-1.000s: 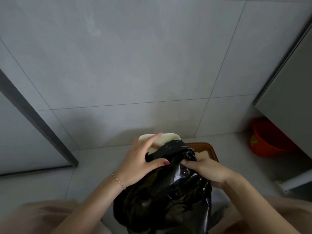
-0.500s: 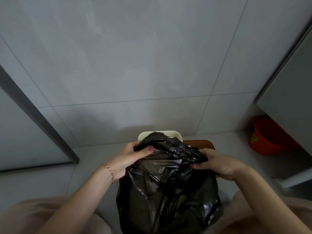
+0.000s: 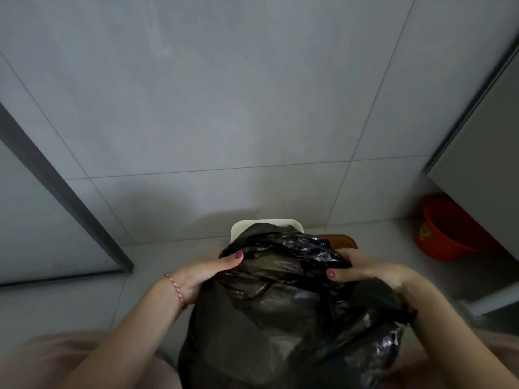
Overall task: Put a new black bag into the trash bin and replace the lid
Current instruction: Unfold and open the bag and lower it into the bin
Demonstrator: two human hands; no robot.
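Note:
A crumpled black plastic bag [image 3: 269,313] fills the lower middle of the head view. My left hand [image 3: 207,272] grips its upper left edge, thumb on top. My right hand [image 3: 368,272] grips the upper right edge, thumb pressed into the plastic. Behind the bag, the cream rim of the trash bin [image 3: 238,227] shows against the wall. A brown flat piece, possibly the lid [image 3: 345,240], peeks out to the right of the bin. The rest of the bin is hidden by the bag.
A red bucket [image 3: 449,231] stands on the floor at the right under a grey cabinet [image 3: 483,153]. A dark door frame [image 3: 61,189] runs diagonally at the left. Grey tiled wall [image 3: 252,108] lies close behind the bin. My knees show at the bottom corners.
Both hands have moved apart along the bag's top edge, spreading it wider. The bag now hangs broader and lower than a second ago, when it was bunched between my hands.

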